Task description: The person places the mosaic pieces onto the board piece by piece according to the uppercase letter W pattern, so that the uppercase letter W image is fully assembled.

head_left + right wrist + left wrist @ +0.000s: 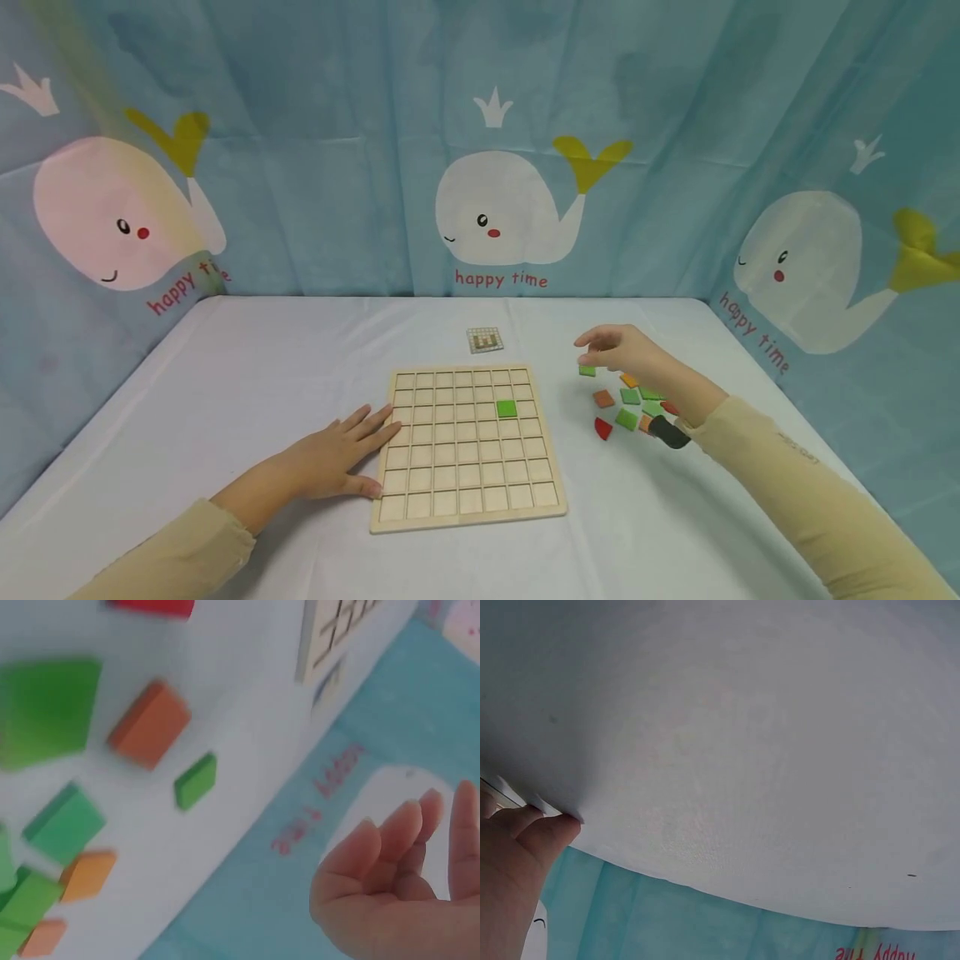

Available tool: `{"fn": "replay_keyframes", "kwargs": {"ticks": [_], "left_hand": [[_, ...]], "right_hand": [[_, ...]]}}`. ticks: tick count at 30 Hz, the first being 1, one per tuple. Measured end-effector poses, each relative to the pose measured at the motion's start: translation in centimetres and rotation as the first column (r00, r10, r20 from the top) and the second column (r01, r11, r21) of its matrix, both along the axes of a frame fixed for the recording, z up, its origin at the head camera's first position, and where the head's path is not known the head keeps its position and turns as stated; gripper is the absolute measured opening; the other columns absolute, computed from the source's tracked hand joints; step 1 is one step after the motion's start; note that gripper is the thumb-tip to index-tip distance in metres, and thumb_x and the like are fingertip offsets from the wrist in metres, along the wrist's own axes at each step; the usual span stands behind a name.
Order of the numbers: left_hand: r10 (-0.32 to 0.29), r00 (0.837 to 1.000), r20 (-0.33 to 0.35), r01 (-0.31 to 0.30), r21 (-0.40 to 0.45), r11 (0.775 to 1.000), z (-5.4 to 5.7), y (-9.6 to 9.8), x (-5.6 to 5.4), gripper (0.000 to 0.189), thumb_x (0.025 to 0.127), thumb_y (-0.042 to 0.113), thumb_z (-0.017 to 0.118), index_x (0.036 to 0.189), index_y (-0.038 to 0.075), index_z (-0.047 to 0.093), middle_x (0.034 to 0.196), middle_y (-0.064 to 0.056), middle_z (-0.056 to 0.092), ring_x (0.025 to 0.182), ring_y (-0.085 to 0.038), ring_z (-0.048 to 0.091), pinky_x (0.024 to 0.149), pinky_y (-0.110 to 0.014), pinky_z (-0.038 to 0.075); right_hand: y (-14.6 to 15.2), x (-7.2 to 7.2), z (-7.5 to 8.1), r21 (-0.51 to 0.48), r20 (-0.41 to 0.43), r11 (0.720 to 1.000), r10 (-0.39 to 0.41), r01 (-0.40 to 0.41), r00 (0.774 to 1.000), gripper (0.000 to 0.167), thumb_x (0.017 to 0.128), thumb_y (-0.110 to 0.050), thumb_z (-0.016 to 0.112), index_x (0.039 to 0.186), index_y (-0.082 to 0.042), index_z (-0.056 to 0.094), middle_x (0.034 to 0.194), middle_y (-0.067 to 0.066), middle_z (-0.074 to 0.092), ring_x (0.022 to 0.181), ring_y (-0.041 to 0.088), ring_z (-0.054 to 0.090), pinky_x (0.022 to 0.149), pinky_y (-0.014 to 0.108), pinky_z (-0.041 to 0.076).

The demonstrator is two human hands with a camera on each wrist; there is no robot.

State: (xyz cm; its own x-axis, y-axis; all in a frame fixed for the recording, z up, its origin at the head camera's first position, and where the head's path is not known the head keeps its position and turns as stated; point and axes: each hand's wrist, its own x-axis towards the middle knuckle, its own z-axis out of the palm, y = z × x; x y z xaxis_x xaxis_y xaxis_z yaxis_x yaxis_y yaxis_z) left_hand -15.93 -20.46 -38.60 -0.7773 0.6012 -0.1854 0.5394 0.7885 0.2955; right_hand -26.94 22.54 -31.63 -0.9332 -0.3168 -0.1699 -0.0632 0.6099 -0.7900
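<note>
A square wooden grid board (469, 454) lies on the white table, with one green square tile (507, 408) in a cell at its upper right. My left hand (330, 458) rests along the board's left edge, fingers spread and the thumb at its lower left corner. Over the far side of the loose tiles hovers my right hand (618, 346), its fingers loosely bent and nothing between them, as the right wrist view shows. Just below those fingertips in the head view is a green tile (196, 781), lying on the table. A terracotta tile (150, 724) lies near it.
Several more green, orange and red tiles (603, 428) lie scattered right of the board, partly behind a black strap piece (669, 432) at the right wrist. A small patterned card (484, 339) lies beyond the board. A blue whale-print curtain (322, 167) stands around the table (300, 350).
</note>
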Motion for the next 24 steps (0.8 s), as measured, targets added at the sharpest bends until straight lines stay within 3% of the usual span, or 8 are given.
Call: {"fn": "replay_keyframes", "kwargs": {"ticks": [10,24], "left_hand": [[0.009,1.0,0.006,-0.009,0.001,1.0,-0.1,0.0,0.2,0.095,0.084,0.067,0.055,0.153,0.006,0.03,0.16,-0.018,0.015,0.142,-0.048,0.015,0.105,-0.067,0.023],[0.005,1.0,-0.004,-0.005,0.003,1.0,0.1,0.1,0.1,0.095,0.084,0.066,0.055,0.152,0.006,0.031,0.159,-0.018,0.016,0.142,-0.048,0.016,0.105,-0.067,0.024]], "right_hand": [[4.1,-0.4,0.8,0.006,0.01,1.0,-0.013,0.013,1.0,0.047,0.096,-0.023,0.064,0.135,0.0,0.052,0.138,0.026,0.047,0.123,0.039,0.047,0.104,0.055,0.037],[9.0,-1.1,-0.5,0.013,0.051,1.0,0.005,-0.005,0.999,0.055,0.098,-0.022,0.06,0.142,0.006,0.041,0.147,0.032,0.034,0.133,0.045,0.035,0.105,0.06,0.033]]}}
